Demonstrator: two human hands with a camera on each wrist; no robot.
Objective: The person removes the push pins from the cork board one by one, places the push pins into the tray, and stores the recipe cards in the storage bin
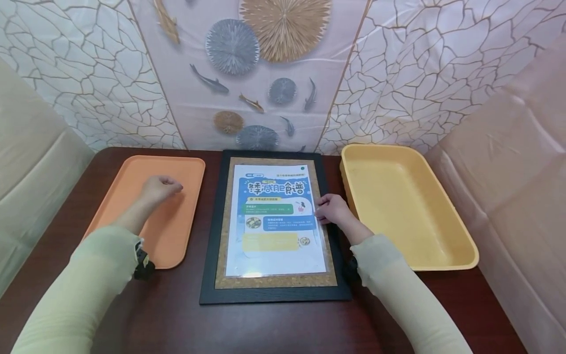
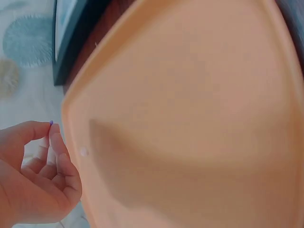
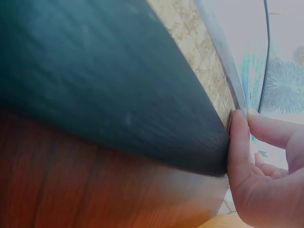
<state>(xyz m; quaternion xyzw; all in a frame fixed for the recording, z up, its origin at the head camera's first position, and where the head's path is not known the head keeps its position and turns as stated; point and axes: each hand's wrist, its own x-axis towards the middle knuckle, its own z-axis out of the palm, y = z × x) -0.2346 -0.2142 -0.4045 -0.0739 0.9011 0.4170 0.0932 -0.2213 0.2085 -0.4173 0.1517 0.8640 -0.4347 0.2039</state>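
A printed poster sheet (image 1: 278,221) with a glossy surface lies on a cork board (image 1: 221,265) in a black frame (image 1: 274,295). A small green dot (image 1: 302,168) shows at the sheet's top right corner. My right hand (image 1: 333,209) pinches the sheet's right edge between thumb and finger, close over the cork. Above the orange tray (image 1: 172,246), my left hand (image 1: 160,189) pinches a tiny purple thing (image 2: 51,122) like a pin's head between thumb and forefinger; mostly its tip shows. A small pale round thing (image 2: 84,151) lies on the tray near that hand.
To the right of the board stands a deep yellow bin (image 1: 407,211). Everything rests on a dark reddish-brown table (image 1: 247,329). Patterned cloth (image 1: 283,118) hangs at the table's back edge, and padded panels (image 1: 513,162) flank both sides.
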